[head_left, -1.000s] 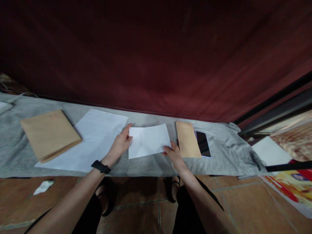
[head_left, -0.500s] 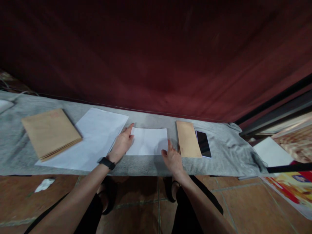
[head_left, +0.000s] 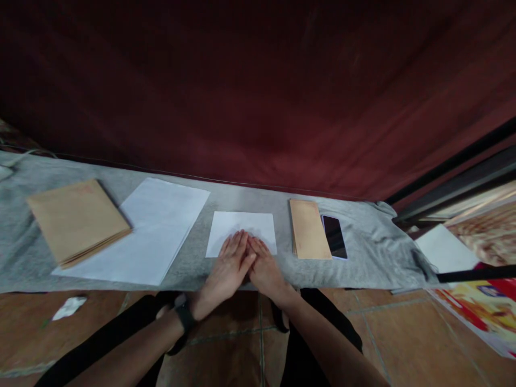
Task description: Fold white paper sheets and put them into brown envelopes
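- Left hand (head_left: 228,269) and right hand (head_left: 266,269): flat, fingers straight and together, tips meeting; nothing gripped.
- Both rest on the small white sheet (head_left: 244,221), over the middle of its near edge.
- Change: hands have moved from the sheet's two short ends in to its middle; probably pressing or smoothing now, positioning likely over.
- Sheet lies flat on the grey cloth (head_left: 371,242), long axis left-right across the person, a long edge facing them; folded or not, can't tell.
- Left of it, apart: large white paper (head_left: 165,223), partly under a wide brown envelope stack (head_left: 78,220).
- Right of it, apart: narrow brown envelopes (head_left: 310,228), long axis running away from the person; phone (head_left: 335,236) just beside.
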Demonstrator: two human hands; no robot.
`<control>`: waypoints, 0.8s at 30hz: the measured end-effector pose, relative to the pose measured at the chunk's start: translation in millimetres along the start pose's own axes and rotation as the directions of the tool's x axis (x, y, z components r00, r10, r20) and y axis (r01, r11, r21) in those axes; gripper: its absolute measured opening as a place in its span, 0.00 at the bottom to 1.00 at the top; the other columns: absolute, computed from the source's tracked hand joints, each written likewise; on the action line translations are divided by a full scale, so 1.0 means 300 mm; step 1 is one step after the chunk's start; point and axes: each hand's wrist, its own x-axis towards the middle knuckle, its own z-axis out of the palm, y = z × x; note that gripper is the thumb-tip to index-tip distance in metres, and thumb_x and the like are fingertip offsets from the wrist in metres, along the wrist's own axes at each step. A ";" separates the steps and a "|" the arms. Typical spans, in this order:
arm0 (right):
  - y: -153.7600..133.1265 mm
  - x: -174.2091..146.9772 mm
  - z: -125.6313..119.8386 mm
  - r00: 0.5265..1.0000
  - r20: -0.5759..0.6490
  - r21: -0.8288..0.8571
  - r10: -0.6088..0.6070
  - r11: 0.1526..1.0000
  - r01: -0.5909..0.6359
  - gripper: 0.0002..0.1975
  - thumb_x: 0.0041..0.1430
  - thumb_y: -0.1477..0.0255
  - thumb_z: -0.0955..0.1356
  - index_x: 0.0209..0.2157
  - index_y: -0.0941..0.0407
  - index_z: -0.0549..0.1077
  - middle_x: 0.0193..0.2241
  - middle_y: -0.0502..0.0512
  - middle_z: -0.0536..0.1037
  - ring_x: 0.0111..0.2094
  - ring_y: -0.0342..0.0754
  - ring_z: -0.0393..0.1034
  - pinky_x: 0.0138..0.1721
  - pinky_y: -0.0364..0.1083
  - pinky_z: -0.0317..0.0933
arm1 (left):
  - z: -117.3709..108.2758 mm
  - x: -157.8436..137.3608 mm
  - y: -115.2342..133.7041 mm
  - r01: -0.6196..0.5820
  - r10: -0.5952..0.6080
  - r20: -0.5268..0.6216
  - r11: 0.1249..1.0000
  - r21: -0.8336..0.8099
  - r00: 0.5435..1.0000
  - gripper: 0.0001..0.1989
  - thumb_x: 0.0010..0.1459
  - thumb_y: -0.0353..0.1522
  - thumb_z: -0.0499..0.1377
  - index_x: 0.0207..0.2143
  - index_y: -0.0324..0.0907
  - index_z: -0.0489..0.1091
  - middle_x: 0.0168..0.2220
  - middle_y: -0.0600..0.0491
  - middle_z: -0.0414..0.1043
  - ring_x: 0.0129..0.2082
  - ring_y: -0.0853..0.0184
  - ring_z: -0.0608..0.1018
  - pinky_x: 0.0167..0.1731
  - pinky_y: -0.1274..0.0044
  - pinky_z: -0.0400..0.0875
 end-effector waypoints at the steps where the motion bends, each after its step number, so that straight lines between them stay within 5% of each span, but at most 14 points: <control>1: -0.012 -0.008 0.007 0.999 0.027 -0.019 -0.030 0.999 0.031 0.30 0.66 0.74 0.60 0.68 0.67 0.55 0.68 0.65 0.58 0.69 0.53 0.51 0.69 0.56 0.49 | 0.009 -0.030 0.021 -0.042 0.041 0.015 0.999 0.025 0.999 0.33 0.70 0.46 0.42 0.70 0.36 0.47 0.69 0.39 0.54 0.69 0.57 0.57 0.67 0.58 0.53; 11: -0.051 -0.044 0.015 0.993 0.112 -0.194 -0.031 0.980 0.052 0.30 0.70 0.71 0.58 0.70 0.63 0.47 0.70 0.64 0.48 0.71 0.56 0.40 0.70 0.60 0.42 | 0.001 -0.111 0.004 -0.095 0.094 0.016 0.976 0.198 0.995 0.39 0.69 0.49 0.42 0.71 0.31 0.37 0.70 0.37 0.49 0.71 0.57 0.53 0.67 0.61 0.53; 24: 0.007 -0.066 0.055 0.988 -0.069 -0.257 0.136 0.955 -0.149 0.29 0.73 0.66 0.55 0.69 0.66 0.51 0.69 0.67 0.54 0.70 0.54 0.45 0.68 0.56 0.47 | 0.007 -0.123 -0.036 -0.076 0.076 0.010 0.946 0.314 0.997 0.42 0.67 0.53 0.42 0.68 0.28 0.52 0.69 0.34 0.51 0.70 0.53 0.53 0.67 0.60 0.52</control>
